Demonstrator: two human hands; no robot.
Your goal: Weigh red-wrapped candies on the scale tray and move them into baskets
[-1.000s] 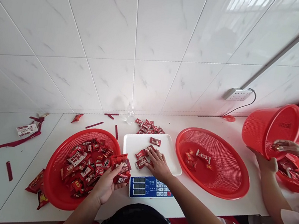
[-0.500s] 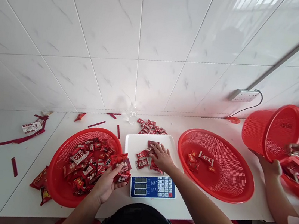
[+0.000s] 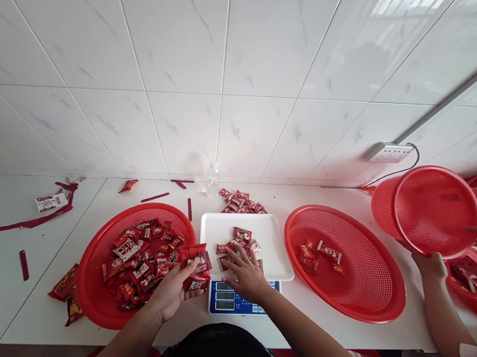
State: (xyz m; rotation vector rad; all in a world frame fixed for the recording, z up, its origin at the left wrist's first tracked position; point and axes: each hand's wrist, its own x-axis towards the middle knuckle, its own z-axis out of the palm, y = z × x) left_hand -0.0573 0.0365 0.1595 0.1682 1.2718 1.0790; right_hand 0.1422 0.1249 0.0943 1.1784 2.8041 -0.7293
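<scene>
Several red snack packets are gripped in my left hand, over the right rim of a red plastic basket. A heap of small red and brown wrapped snacks fills the middle of that basket. My right hand reaches over the white pan of a digital scale, fingers spread and touching the small red packets lying there. The hand partly hides those packets and the keypad of the scale's blue panel.
To the right sits another red basket holding a few packets. Beyond it, a co-worker's hands tilt a red bucket-shaped basket. Small packets lie behind the scale, beside a clear bottle. A power strip is on the wall.
My right hand has moved left and nearer to me across the pan, now covering part of the keypad. My left hand stays nearly still. The co-worker's bucket-shaped basket has shifted left and turned.
</scene>
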